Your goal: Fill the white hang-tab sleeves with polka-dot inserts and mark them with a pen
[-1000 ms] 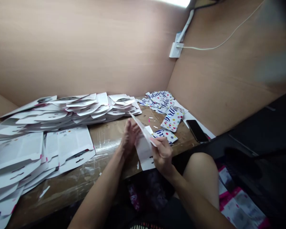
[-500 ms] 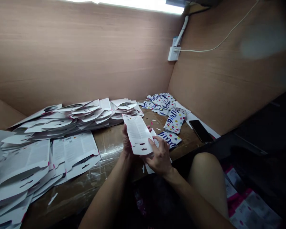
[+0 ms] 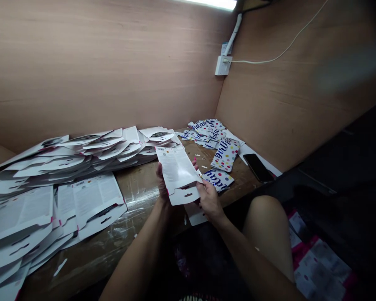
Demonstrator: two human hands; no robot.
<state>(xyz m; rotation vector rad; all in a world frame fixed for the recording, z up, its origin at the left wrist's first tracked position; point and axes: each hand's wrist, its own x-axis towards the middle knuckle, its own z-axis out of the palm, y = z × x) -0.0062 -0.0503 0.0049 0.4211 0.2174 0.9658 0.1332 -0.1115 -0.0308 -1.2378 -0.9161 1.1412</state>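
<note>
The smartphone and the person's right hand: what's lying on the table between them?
In the head view, a white polka-dot card with blue lettering lies on the wooden tabletop between the right hand and the black smartphone.

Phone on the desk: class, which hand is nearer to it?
Right. The right hand is left of the phone, closer to it; the left hand, holding the card's other edge, is farther left.

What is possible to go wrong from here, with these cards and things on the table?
The folded white card is held between the left hand and right hand, so its thin flap may crease if pressed. The white card pile seems to overhang the near edge of the table and may slide off. The black smartphone lies near the far edge and might get knocked.
</note>
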